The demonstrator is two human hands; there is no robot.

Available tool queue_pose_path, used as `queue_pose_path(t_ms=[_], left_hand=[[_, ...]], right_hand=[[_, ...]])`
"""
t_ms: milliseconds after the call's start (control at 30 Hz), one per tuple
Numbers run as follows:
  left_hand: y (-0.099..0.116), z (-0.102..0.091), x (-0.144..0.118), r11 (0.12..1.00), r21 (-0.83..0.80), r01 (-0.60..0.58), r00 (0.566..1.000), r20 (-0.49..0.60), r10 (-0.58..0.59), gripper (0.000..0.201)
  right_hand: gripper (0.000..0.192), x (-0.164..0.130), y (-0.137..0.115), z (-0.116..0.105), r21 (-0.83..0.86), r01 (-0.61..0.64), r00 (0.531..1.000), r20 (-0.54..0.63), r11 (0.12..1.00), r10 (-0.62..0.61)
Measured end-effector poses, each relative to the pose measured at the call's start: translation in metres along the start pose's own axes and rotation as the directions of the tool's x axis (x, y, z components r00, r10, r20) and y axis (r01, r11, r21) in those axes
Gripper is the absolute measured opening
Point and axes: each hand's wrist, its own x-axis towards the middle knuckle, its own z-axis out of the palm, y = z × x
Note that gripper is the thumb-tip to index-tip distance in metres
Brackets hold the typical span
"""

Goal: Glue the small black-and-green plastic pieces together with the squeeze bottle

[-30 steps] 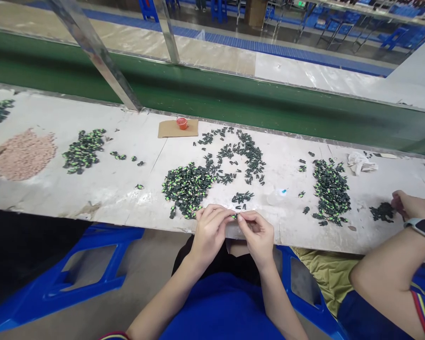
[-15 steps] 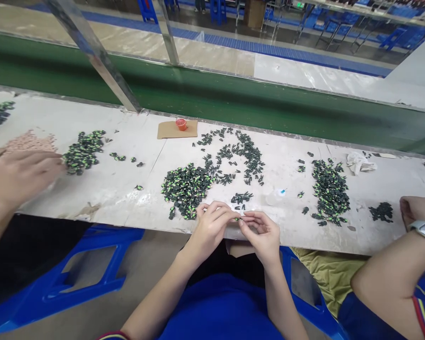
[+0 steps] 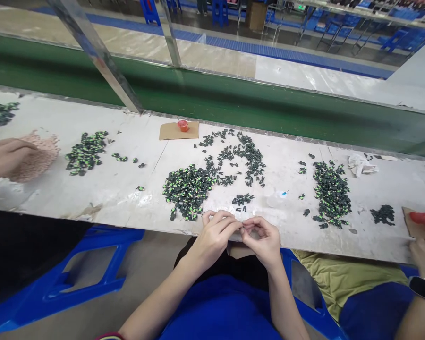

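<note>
My left hand (image 3: 217, 232) and my right hand (image 3: 262, 237) meet at the table's front edge, fingertips pinched together. Between them is a tiny dark piece, mostly hidden by the fingers; its kind does not show. Just beyond my left hand lies a heap of small black-and-green pieces (image 3: 189, 191). A little cluster of dark slim pieces (image 3: 242, 199) sits straight ahead of my fingers. Farther back, more small dark pieces (image 3: 252, 158) are scattered in a loose arc.
An orange-red cup (image 3: 183, 125) stands on a cardboard piece (image 3: 166, 132) at the back. Co-workers' hands (image 3: 7, 158) show at both sides. Other heaps (image 3: 331, 193) of black-and-green pieces lie left and right, plus pale pink bits (image 3: 38, 160). A green wall (image 3: 216, 97) borders the table.
My hands stay pinched together, with the small piece now more covered by the fingertips. The left co-worker's hand has moved left over the pink bits; the right co-worker's arm has drawn back, uncovering red items.
</note>
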Motion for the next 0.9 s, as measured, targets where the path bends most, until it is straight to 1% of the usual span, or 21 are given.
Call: queue_pose_path(t_ms=[100, 167, 200, 267, 300, 333, 367, 400, 433, 467, 500, 533, 600, 667, 733, 833, 900], left_hand=[[0.003, 0.008, -0.002, 0.998, -0.057, 0.024, 1.000, 0.019, -0.023, 0.023], [0.002, 0.011, -0.003, 0.997, -0.058, 0.044, 0.998, 0.037, -0.042, 0.021], [-0.001, 0.010, -0.003, 0.998, -0.036, 0.056, 0.998, 0.031, -0.054, 0.021], [-0.011, 0.006, -0.002, 0.995, 0.055, 0.084, 0.996, -0.013, -0.083, 0.024], [-0.017, 0.002, -0.001, 0.988, 0.117, 0.104, 0.994, -0.044, -0.099, 0.024], [-0.025, -0.002, 0.000, 0.976, 0.179, 0.126, 0.991, -0.070, -0.115, 0.024], [-0.032, -0.007, 0.001, 0.958, 0.236, 0.164, 0.984, -0.110, -0.141, 0.022], [-0.039, -0.011, 0.003, 0.939, 0.282, 0.196, 0.978, -0.128, -0.165, 0.021], [-0.045, -0.015, 0.004, 0.923, 0.321, 0.215, 0.975, -0.129, -0.182, 0.020], [-0.051, -0.018, 0.006, 0.909, 0.351, 0.227, 0.973, -0.112, -0.200, 0.019], [-0.055, -0.020, 0.007, 0.900, 0.373, 0.228, 0.974, -0.081, -0.213, 0.018], [-0.058, -0.022, 0.008, 0.895, 0.386, 0.225, 0.973, -0.046, -0.224, 0.018], [-0.063, -0.022, 0.010, 0.892, 0.394, 0.223, 0.970, -0.001, -0.242, 0.020], [-0.067, -0.021, 0.010, 0.894, 0.387, 0.227, 0.969, 0.003, -0.248, 0.020], [-0.070, -0.020, 0.010, 0.902, 0.369, 0.223, 0.971, -0.004, -0.238, 0.017], [-0.071, -0.020, 0.012, 0.930, 0.312, 0.195, 0.978, 0.014, -0.209, 0.014], [-0.066, -0.017, 0.014, 0.953, 0.253, 0.166, 0.982, 0.048, -0.183, 0.012]], right_hand=[[0.009, -0.002, 0.001, -0.013, -0.067, 0.015, 0.996, 0.085, 0.998, -0.009], [0.009, -0.003, 0.004, -0.026, -0.147, 0.029, 0.996, 0.086, 0.989, -0.017], [0.009, -0.003, 0.006, -0.035, -0.200, 0.033, 0.998, 0.052, 0.979, -0.023], [0.011, -0.003, 0.012, -0.055, -0.322, 0.013, 0.996, -0.084, 0.947, -0.043], [0.013, -0.002, 0.015, -0.066, -0.387, -0.009, 0.979, -0.190, 0.922, -0.070], [0.016, -0.001, 0.017, -0.076, -0.446, -0.046, 0.947, -0.304, 0.894, -0.103], [0.018, 0.000, 0.018, -0.084, -0.500, -0.073, 0.908, -0.391, 0.863, -0.150], [0.021, 0.002, 0.019, -0.091, -0.546, -0.093, 0.864, -0.460, 0.833, -0.205], [0.024, 0.004, 0.019, -0.096, -0.589, -0.098, 0.825, -0.498, 0.802, -0.265], [0.028, 0.006, 0.019, -0.097, -0.629, -0.091, 0.799, -0.509, 0.772, -0.320], [0.033, 0.008, 0.019, -0.097, -0.665, -0.069, 0.788, -0.494, 0.743, -0.368], [0.037, 0.011, 0.019, -0.094, -0.698, -0.038, 0.792, -0.457, 0.715, -0.404], [0.044, 0.016, 0.021, -0.084, -0.743, 0.032, 0.828, -0.355, 0.669, -0.433], [0.050, 0.022, 0.027, -0.072, -0.760, 0.079, 0.866, -0.268, 0.645, -0.422], [0.050, 0.028, 0.034, -0.062, -0.758, 0.091, 0.890, -0.229, 0.646, -0.394], [0.041, 0.033, 0.040, -0.053, -0.711, 0.085, 0.908, -0.234, 0.699, -0.348], [0.037, 0.034, 0.038, -0.051, -0.616, 0.068, 0.916, -0.274, 0.785, -0.294]])
